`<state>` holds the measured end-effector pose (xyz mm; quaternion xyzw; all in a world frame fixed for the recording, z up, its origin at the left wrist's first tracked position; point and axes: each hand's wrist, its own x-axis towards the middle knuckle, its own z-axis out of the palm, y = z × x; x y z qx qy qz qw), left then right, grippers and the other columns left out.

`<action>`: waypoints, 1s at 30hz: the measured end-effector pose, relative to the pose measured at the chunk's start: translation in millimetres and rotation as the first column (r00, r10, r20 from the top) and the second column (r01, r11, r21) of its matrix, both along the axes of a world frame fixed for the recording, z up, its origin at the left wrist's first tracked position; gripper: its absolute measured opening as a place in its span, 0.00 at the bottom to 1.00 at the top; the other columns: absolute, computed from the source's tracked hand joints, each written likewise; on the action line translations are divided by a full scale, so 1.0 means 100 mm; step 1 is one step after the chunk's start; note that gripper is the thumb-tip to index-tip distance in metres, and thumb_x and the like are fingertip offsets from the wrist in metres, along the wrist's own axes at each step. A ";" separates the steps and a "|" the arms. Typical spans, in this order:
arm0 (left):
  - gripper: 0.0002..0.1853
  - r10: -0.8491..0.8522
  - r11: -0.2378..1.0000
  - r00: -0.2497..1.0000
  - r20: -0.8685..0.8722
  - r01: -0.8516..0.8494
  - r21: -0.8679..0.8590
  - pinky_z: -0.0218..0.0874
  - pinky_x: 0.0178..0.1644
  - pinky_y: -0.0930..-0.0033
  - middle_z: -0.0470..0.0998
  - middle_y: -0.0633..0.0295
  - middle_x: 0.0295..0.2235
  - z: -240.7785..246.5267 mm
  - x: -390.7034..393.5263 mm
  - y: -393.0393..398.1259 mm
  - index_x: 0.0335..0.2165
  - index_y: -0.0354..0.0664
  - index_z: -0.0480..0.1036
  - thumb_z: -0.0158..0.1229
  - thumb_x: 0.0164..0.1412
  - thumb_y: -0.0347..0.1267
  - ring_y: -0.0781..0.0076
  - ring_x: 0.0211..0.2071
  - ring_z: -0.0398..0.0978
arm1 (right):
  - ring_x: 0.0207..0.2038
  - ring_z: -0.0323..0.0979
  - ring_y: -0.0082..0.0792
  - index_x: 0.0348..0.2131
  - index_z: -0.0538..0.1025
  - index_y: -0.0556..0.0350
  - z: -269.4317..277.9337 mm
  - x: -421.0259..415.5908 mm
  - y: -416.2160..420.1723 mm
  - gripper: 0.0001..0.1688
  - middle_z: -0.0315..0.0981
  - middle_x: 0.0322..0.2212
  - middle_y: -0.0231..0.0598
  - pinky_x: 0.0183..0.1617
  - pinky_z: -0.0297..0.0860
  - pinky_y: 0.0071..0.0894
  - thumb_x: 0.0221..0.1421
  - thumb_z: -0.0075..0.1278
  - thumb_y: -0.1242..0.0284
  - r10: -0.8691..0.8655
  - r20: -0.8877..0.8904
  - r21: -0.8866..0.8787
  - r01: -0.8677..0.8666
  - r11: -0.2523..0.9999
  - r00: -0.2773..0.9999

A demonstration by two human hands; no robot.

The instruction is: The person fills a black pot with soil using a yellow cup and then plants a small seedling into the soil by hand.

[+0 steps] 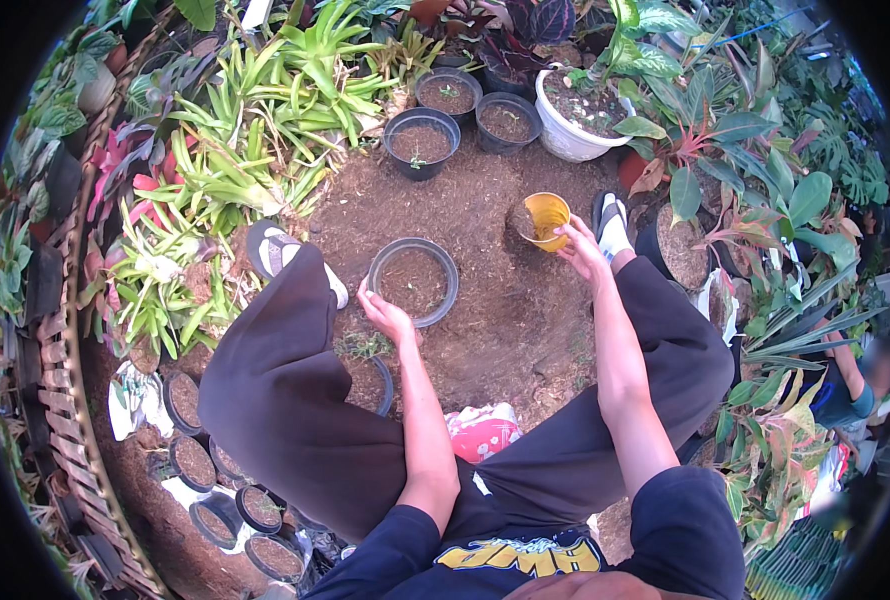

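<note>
My left hand (386, 315) rests against the near left side of a round black plastic pot (451, 289) filled with brown soil. A tiny green sprout shows in that soil. In my right hand (584, 251) is a yellow plastic cup (547, 217), tipped so that its mouth faces left. Some soil lies inside the cup, and a dark clump of soil (520, 223) shows at its lip. The cup is to the right of the black pot and apart from it. My left fingers are partly hidden behind the pot's wall.
Beyond stand black pots with seedlings (422, 142) and a white pot (576, 139). Bromeliads (265, 135) crowd the left, leafy plants (722, 150) the right. A pot (385, 386) sits by my left leg. A pink floral cloth (482, 433) lies between my legs. Another person (850, 382) is far right.
</note>
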<state>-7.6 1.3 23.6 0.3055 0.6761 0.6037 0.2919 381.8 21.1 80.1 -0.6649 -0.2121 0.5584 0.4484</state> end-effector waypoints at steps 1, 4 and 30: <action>0.24 0.002 1.000 1.000 0.008 -0.002 0.002 0.56 0.62 0.53 0.74 0.47 0.52 0.05 -0.02 -0.03 0.53 0.34 0.69 0.35 0.76 0.40 0.52 0.56 0.70 | 0.54 0.66 0.38 0.62 0.65 0.36 0.14 -0.05 -0.01 0.39 0.67 0.52 0.41 0.61 0.64 0.45 0.53 0.61 0.68 0.053 -0.097 0.011 -0.052 0.999 0.994; 0.24 -0.012 0.999 0.999 0.041 0.011 0.033 0.56 0.63 0.54 0.75 0.47 0.52 0.09 -0.01 -0.04 0.53 0.35 0.69 0.35 0.76 0.41 0.51 0.56 0.70 | 0.48 0.69 0.34 0.62 0.65 0.36 0.45 -0.04 0.04 0.39 0.69 0.50 0.33 0.58 0.64 0.40 0.53 0.61 0.71 0.209 -0.148 0.047 -0.204 0.978 0.967; 0.21 -0.003 1.000 0.987 0.161 0.004 -0.004 0.56 0.64 0.56 0.75 0.52 0.54 -0.02 -0.03 -0.05 0.55 0.42 0.70 0.34 0.77 0.38 0.54 0.59 0.70 | 0.69 0.44 0.65 0.64 0.67 0.25 0.95 -2.23 -0.23 0.60 0.41 0.66 0.57 0.69 0.61 0.56 0.32 0.64 0.86 0.177 0.964 0.103 -0.892 0.440 0.199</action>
